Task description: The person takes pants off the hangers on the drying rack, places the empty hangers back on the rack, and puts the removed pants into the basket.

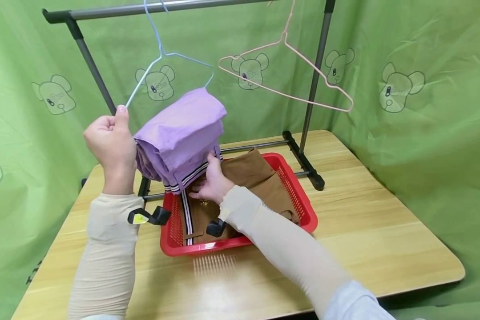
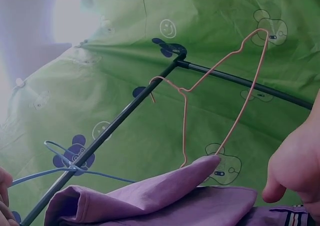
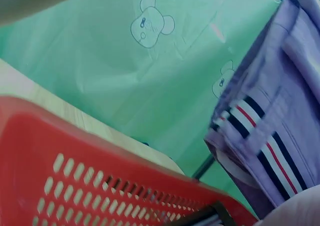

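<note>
Head view: my left grip (image 1: pixel 113 144) clasps the blue hanger (image 1: pixel 144 80); my right grip (image 1: pixel 215 182) touches the purple garment's (image 1: pixel 179 124) waistband (image 1: pixel 193 175), whether pinching I cannot tell. Steadying the hanger while evening the folds should work best. The garment sits above the red basket's (image 1: pixel 223 244) far left corner, waistband downward, long axis rising rightward.

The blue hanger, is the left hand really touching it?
Touching. The head view shows the left hand gripping the blue hanger at its lower left end, with no gap between them.
</note>
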### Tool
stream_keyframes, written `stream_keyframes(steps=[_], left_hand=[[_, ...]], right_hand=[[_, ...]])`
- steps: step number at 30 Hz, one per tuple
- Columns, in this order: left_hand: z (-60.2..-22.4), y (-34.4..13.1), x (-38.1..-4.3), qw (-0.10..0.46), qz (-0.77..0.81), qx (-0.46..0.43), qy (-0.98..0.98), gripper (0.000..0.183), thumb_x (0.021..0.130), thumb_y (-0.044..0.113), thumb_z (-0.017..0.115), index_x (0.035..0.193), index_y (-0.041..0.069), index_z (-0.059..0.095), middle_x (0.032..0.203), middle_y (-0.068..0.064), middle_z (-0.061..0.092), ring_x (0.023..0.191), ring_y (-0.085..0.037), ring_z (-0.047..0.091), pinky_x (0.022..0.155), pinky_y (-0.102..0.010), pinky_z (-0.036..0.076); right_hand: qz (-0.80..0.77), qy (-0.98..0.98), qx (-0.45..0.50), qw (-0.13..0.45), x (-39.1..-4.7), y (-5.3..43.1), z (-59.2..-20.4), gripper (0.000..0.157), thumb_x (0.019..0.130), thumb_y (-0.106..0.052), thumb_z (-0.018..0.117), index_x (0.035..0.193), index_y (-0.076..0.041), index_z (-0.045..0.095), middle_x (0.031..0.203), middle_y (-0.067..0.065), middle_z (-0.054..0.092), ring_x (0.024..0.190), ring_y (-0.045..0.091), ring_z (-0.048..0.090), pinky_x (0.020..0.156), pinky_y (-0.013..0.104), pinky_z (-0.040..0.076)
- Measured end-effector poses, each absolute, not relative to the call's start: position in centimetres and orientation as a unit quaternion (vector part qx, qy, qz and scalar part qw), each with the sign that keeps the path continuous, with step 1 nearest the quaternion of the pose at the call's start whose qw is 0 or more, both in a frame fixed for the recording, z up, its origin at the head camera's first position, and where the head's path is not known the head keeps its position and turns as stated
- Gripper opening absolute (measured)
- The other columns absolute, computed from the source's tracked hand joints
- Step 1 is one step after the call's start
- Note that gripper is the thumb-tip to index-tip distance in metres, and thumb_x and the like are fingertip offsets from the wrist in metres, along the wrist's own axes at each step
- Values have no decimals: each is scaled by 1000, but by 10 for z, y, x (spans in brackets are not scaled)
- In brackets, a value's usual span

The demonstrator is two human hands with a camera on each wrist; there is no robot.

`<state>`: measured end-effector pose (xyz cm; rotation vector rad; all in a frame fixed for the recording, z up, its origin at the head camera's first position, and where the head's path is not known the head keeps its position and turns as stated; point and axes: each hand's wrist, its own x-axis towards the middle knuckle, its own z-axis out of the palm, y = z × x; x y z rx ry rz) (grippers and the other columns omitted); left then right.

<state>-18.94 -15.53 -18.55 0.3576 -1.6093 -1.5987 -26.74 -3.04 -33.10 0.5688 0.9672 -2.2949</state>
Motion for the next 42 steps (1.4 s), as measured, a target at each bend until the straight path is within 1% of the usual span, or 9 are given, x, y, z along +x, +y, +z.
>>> stream_keyframes(steps=[4, 7, 10, 15, 18, 22, 30, 35, 42], left_hand=[[-182, -151, -187, 409, -643, 140, -632, 30, 84, 21, 66, 57, 11, 57, 54, 0, 46, 43, -7, 32, 37, -16, 24], [-180, -148, -185, 410, -640, 136, -635, 31, 84, 21, 65, 56, 12, 56, 55, 0, 47, 42, -6, 32, 38, -16, 24], [-177, -146, -181, 415, -637, 132, -636, 32, 85, 19, 65, 56, 12, 55, 55, 0, 48, 42, -6, 32, 38, -16, 23], [-175, -147, -180, 419, -640, 130, -631, 32, 85, 18, 65, 55, 11, 55, 56, -1, 48, 42, -7, 32, 38, -16, 23], [-175, -148, -181, 420, -640, 128, -631, 32, 85, 19, 65, 55, 11, 55, 55, -1, 47, 42, -7, 32, 38, -16, 23], [-179, -151, -184, 418, -636, 130, -635, 32, 85, 20, 65, 56, 11, 56, 54, 0, 46, 41, -7, 31, 37, -17, 23], [-189, -161, -194, 415, -606, 148, -662, 30, 83, 28, 66, 59, 13, 58, 54, 0, 47, 41, -8, 32, 35, -18, 22], [-191, -162, -193, 416, -585, 154, -679, 31, 83, 31, 66, 59, 14, 58, 54, 1, 47, 41, -7, 33, 35, -19, 22], [-191, -160, -192, 425, -563, 149, -693, 31, 83, 32, 66, 58, 16, 58, 52, 3, 47, 41, -7, 33, 35, -19, 23]], right_hand=[[-875, 331, 217, 277, -261, -33, -324, 102, 75, -72, 45, 140, 2, 19, 136, 30, 29, 124, 44, 30, 95, 60, 26], [-889, 298, 209, 277, -256, -33, -319, 97, 77, -70, 45, 140, 0, 22, 135, 28, 31, 123, 44, 32, 96, 59, 26], [-899, 270, 198, 283, -256, -33, -318, 96, 78, -69, 45, 139, 1, 21, 135, 26, 33, 124, 40, 33, 98, 54, 28], [-900, 264, 183, 295, -256, -29, -318, 83, 80, -69, 43, 133, -5, 36, 123, 16, 48, 113, 31, 45, 90, 44, 37], [-895, 283, 171, 299, -257, -26, -318, 74, 80, -69, 41, 125, -10, 45, 115, 12, 55, 107, 28, 49, 87, 42, 37], [-887, 312, 168, 296, -255, -24, -317, 71, 79, -71, 39, 119, -14, 51, 113, 9, 57, 105, 25, 49, 85, 40, 34], [-892, 303, 154, 298, -253, -20, -309, 71, 78, -75, 35, 118, -19, 54, 111, 5, 60, 103, 24, 53, 84, 38, 35], [-918, 272, 115, 266, -252, -19, -298, 69, 81, -70, 37, 124, -18, 49, 115, 9, 58, 106, 27, 53, 88, 44, 39], [-917, 319, 62, 233, -250, -18, -280, 64, 83, -63, 45, 125, -15, 42, 116, 13, 54, 106, 30, 53, 87, 45, 43]])
